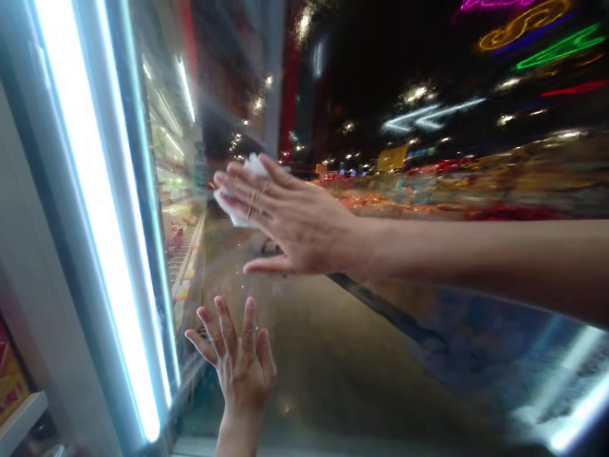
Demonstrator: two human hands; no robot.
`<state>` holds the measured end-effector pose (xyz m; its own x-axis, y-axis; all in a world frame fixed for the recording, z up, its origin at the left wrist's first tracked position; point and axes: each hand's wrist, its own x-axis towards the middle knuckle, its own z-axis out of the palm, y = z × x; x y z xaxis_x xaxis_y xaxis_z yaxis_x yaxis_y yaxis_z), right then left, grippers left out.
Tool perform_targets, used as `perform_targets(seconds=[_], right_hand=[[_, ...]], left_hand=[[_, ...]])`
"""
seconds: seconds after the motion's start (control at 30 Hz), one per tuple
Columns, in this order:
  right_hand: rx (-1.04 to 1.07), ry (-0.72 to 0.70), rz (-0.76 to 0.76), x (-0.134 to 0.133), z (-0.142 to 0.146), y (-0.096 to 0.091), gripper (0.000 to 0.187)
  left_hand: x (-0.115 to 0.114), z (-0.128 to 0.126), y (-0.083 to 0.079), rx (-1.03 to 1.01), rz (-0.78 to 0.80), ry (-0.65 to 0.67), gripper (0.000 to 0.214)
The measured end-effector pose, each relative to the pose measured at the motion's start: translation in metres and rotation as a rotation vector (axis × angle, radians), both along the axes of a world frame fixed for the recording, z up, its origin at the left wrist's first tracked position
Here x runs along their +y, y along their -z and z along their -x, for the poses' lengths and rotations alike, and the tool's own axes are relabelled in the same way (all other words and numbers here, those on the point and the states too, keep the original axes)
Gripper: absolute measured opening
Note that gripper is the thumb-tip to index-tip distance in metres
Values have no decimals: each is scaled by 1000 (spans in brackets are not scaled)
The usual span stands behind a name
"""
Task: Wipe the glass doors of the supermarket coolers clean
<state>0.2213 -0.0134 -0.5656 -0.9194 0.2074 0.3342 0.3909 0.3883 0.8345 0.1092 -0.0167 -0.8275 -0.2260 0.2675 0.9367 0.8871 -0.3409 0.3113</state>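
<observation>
While my left hand (pixel 242 365) rests open and flat on the glass door (pixel 333 381), my right hand (pixel 285 216) pins a white cloth (pixel 254 165) against it under flat fingers, mid-wipe I judge, and the next stroke calls for even pressure.

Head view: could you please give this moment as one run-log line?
right hand: holds white cloth against glass door | left hand: open, fingers spread, on the glass | light strip: lit

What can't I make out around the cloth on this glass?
All in the head view:
- White cloth: mostly covered by the right hand.
- Goods behind the glass door: blurred, washed out by reflections.
- Left hand: forearm cut off by the bottom edge.
- Neon signs: smeared, unreadable.
</observation>
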Motion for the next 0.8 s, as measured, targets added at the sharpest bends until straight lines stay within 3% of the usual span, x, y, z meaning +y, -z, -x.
perform_targets(seconds=[0.1,0.27,0.43,0.57,0.63,0.73,0.8], right_hand=[[94,-52,-59,1,-16,6,100],[-108,-152,76,1,-70,50,99],[284,-80,43,-6,-119,74,91],[50,-150,116,-13,-150,115,90],[71,-114,93,-16,-163,129,88],[286,-9,19,-19,-178,141,97],[283,10,27,-21,-186,153,98]], left_hand=[[-3,-2,-3,2,-4,9,85],[-6,-7,-1,5,21,41,85],[-10,-16,0,66,9,62,87],[-13,-27,-1,114,6,75,87],[-16,-33,-1,136,5,87,87],[-20,-44,0,181,11,122,89],[-24,-53,1,222,19,143,89]])
